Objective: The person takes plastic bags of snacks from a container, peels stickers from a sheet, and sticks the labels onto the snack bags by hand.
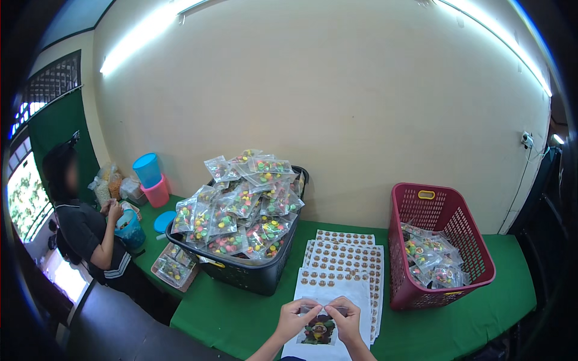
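Observation:
My left hand (292,318) and my right hand (347,319) pinch the top edge of a clear plastic bag (311,339), with both thumbs close together at its middle. Colourful round pieces lie inside the bag, and a round brown sticker (319,329) is on its front. The bag is over a white sticker sheet (334,291), which has round stickers in rows near its top and bare backing below. More sticker sheets (347,255) lie beneath and behind it.
Left of the sheets, a black basket (244,270) is heaped with filled bags (244,203). To the right, a maroon basket (442,300) holds more bags (433,257). Both stand on a green-covered table (226,320). A person (86,230) stands at the far left beside a blue bucket (131,232).

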`<control>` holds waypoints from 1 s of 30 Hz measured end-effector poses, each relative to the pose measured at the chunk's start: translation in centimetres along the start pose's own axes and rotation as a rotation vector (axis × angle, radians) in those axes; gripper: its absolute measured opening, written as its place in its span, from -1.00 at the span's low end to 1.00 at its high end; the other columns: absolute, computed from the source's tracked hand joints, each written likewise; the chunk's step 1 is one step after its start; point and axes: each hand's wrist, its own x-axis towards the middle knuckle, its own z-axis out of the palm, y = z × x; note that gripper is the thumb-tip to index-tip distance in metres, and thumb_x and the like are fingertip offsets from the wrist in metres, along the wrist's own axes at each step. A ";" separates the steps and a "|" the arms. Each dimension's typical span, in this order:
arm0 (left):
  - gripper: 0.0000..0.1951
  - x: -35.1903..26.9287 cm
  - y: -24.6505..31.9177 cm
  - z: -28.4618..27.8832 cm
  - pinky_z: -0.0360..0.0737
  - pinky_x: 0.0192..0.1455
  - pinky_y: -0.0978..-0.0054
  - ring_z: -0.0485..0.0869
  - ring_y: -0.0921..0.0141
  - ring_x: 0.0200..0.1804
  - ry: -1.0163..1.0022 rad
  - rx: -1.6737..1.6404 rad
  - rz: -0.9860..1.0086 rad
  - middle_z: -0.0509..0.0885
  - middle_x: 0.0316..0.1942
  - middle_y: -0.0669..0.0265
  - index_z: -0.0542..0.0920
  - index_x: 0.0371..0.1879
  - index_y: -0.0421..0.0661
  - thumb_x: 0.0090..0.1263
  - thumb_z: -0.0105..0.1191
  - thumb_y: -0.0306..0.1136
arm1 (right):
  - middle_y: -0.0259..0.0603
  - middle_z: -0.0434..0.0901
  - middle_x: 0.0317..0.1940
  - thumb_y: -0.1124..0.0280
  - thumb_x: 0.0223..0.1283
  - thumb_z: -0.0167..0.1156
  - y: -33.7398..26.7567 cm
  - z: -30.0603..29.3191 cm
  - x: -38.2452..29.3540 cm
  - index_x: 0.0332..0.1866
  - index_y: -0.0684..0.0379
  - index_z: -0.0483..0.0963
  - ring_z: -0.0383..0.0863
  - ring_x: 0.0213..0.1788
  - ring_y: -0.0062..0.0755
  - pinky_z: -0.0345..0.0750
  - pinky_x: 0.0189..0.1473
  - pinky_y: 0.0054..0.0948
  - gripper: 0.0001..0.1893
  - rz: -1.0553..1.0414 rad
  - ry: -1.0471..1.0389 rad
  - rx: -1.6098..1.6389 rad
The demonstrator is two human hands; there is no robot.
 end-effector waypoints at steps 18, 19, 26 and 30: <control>-0.86 0.6 -0.9 -1.5 0.44 -0.24 0.67 0.54 0.56 -0.36 0.038 -0.154 -0.005 0.59 -0.46 0.30 0.54 -0.37 -0.30 0.20 -0.01 -0.48 | -0.22 0.49 -0.52 0.65 -0.07 0.09 0.3 -1.1 0.3 -0.48 0.37 0.48 0.43 -0.44 -0.57 0.38 -0.32 -0.62 -0.96 0.010 0.057 0.060; -0.86 0.7 -1.1 -1.6 0.44 -0.23 0.66 0.54 0.55 -0.35 0.045 -0.094 0.003 0.59 -0.45 0.29 0.55 -0.37 -0.29 0.19 0.00 -0.47 | -0.22 0.49 -0.52 0.65 -0.07 0.09 0.4 -1.2 0.3 -0.48 0.37 0.48 0.43 -0.44 -0.57 0.38 -0.32 -0.62 -0.96 0.011 0.057 0.063; -0.67 0.4 -0.2 -1.0 0.42 -0.13 0.55 0.52 0.41 -0.17 0.137 0.403 0.339 0.52 -0.20 0.21 0.48 -0.17 -0.16 0.03 0.13 -0.43 | -0.24 0.49 -0.49 0.59 -0.03 0.10 0.6 -1.3 0.3 -0.48 0.35 0.48 0.44 -0.41 -0.59 0.39 -0.32 -0.64 -0.95 -0.097 0.217 -0.094; -0.54 0.0 0.4 0.1 0.35 0.01 0.46 0.45 0.39 -0.04 -0.056 0.381 0.381 0.47 -0.10 0.22 0.42 -0.05 -0.16 -0.02 0.16 -0.45 | -0.14 0.48 -0.33 0.56 -0.08 0.15 -1.2 0.3 -0.3 -0.36 0.30 0.51 0.49 -0.25 -0.42 0.41 -0.18 -0.52 -0.87 -0.266 -0.054 -0.315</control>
